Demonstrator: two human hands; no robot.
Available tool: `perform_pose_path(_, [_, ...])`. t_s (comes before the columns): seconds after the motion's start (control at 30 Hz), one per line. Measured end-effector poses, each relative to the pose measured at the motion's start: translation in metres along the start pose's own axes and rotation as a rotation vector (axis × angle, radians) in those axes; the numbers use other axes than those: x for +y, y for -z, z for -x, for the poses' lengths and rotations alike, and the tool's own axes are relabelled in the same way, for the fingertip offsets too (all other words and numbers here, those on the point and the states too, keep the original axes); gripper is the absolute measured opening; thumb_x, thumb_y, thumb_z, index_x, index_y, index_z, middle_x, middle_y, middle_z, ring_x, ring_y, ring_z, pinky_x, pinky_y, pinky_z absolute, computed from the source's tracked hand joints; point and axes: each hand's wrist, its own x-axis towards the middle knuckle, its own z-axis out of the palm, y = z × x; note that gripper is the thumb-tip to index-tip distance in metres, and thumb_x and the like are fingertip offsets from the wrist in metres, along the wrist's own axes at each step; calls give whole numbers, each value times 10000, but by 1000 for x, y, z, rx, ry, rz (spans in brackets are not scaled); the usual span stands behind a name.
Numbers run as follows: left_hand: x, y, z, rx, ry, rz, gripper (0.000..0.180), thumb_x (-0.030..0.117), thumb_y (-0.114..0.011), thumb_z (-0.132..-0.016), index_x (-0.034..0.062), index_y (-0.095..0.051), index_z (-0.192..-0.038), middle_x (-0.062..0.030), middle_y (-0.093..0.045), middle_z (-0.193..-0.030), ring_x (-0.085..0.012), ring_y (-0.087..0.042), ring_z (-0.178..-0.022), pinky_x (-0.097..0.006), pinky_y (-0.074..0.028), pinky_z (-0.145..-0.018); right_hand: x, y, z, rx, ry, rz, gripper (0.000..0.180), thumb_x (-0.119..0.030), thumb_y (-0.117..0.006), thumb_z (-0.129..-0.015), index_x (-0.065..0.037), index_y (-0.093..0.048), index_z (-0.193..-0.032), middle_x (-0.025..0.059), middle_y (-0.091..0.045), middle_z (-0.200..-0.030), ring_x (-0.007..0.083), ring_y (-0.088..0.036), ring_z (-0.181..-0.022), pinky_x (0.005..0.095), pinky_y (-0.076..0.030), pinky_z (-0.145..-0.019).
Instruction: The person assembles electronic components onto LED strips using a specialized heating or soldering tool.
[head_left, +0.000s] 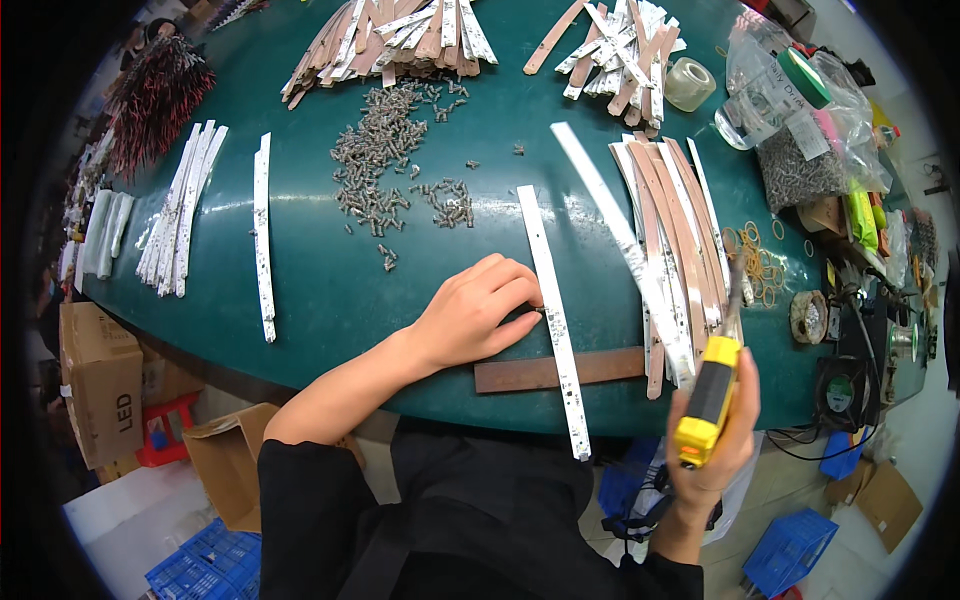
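Note:
My left hand (470,315) rests on the green table (330,290), fingertips pinching a small metal part against the edge of a long white strip (555,320) that runs across a brown bar (520,373). My right hand (722,420) is raised off the table's near edge, closed around a yellow and black screwdriver (708,395) whose shaft points up. A scatter of small grey screws (385,160) lies just beyond the left hand.
Stacks of white and brown strips (670,225) lie to the right, more heaps (390,40) at the far edge, white strips (185,205) at left. Tape roll (690,83), plastic bags (800,130), rubber bands (760,260) sit at right. Cardboard boxes (100,375) and blue crates (210,565) stand below.

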Motion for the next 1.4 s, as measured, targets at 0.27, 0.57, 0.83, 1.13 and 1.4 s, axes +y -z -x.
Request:
perform_pose_path(0.27, [1, 2, 3, -11, 9, 1, 182, 50, -723, -765, 77, -635, -922, -44, -632, -960, -234, -595, -840, -326, -498, -736, -15, -17, 20, -60, 30, -52, 778, -6, -788, -692, 35, -428, -1380, 207, -602, -1137, 368, -627, -935, 399, -529, -808])
perform_pose_path(0.57, [68, 19, 4, -281, -341, -135, 285, 140, -700, -711, 99, -659, -990, -44, -622, -1018, -178, -593, -814, -299, -462, -650, -19, -13, 29, -147, -28, -150, 703, -52, -766, -787, 38, -415, -1390, 243, -560, -1305, 373, -615, -1142, 384, -494, -963])
perform_pose_path(0.83, [65, 22, 12, -52, -605, -237, 208, 142, -651, -764, 39, -668, -942, -49, -621, -960, -145, -611, -790, -252, -471, -628, -31, -20, 27, -124, -18, -222, 706, -59, -767, -796, 38, -404, -1394, 234, -568, -1289, 368, -631, -1106, 376, -504, -937])
perform_pose_path(1.13, [-10, 149, 76, 93, -140, -729, 282, -34, -673, -712, 32, -711, -984, -96, -684, -965, -267, -690, -836, -347, -576, -699, -42, -43, 42, -283, 213, -262, 844, -166, -863, -701, 60, -407, -1374, 175, -611, -954, 312, -590, -720, 371, -505, -614])
perform_pose_path(1.4, [-41, 182, 147, 29, 326, -694, 284, -23, -589, -727, 54, -690, -982, -76, -674, -1071, -281, -597, -1061, -406, -423, -964, -36, -22, 31, -192, -248, -961, 883, -159, -818, -786, 33, -272, -1453, 155, -610, -1014, 189, -602, -827, 299, -521, -718])
